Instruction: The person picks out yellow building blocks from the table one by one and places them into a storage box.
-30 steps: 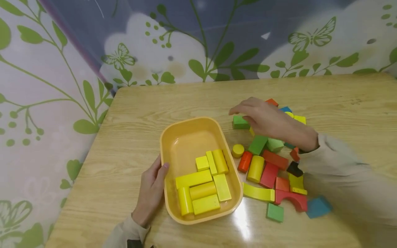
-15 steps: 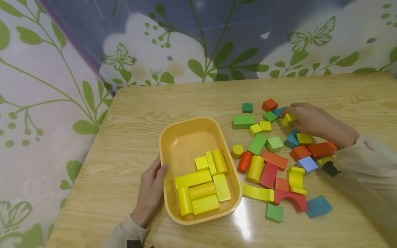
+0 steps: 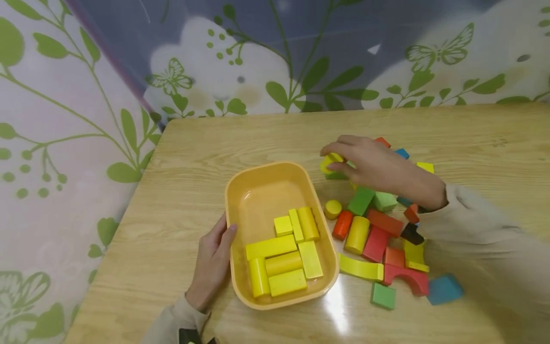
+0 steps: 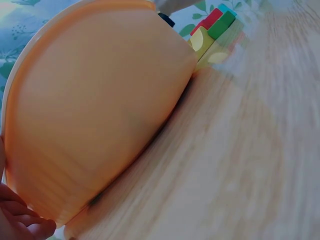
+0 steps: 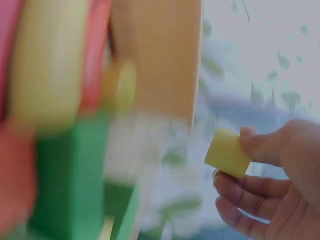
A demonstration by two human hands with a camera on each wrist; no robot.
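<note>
My right hand (image 3: 374,162) pinches a short yellow toy block (image 5: 229,152) between thumb and fingers; the block has a rounded side. In the head view, hand and block are over the far left of the loose blocks, overlapping a green block (image 3: 336,176). My left hand (image 3: 212,263) grips the left side of an orange plastic tray (image 3: 229,200), thumb on the rim and fingers along the outer wall. Several yellow blocks, such as a long bar (image 3: 271,246), lie fitted together in the tray's near part. The left wrist view shows the tray's outer wall (image 4: 105,100).
Loose wooden blocks are spread right of the tray, among them a yellow cylinder (image 3: 357,235), a red arch (image 3: 406,277), a curved yellow block (image 3: 361,267) and a blue block (image 3: 445,289). A patterned wall covering (image 3: 240,91) borders the wooden table (image 3: 193,157).
My right hand has gone from the tray's side to the far right blocks, taken a yellow block and come back left with it. The left hand keeps its grip on the tray.
</note>
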